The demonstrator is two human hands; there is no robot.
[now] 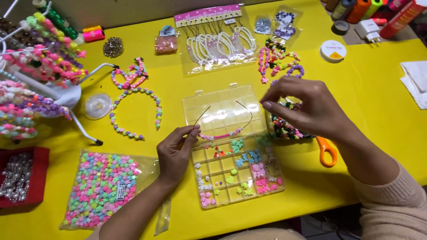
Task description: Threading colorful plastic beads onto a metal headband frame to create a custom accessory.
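Note:
My left hand [175, 151] pinches one end of a thin dark wire headband [222, 133] that carries a short row of pink beads along its bottom curve. The band hangs over a clear plastic organiser box [231, 171], lid open, its compartments holding pastel beads. My right hand [307, 109] hovers to the right of the lid with fingertips pinched together; whether a bead sits between them I cannot tell. It is above a small pile of dark multicoloured beads [284, 129].
A bag of pastel beads [100, 186] lies at lower left, beside a red tray of pearls [18, 178]. Finished beaded headbands [133, 104] and a white stand [66, 95] are on the left. Orange scissors [327, 151], a packet of pearl strings [220, 42], thread spools [356, 9].

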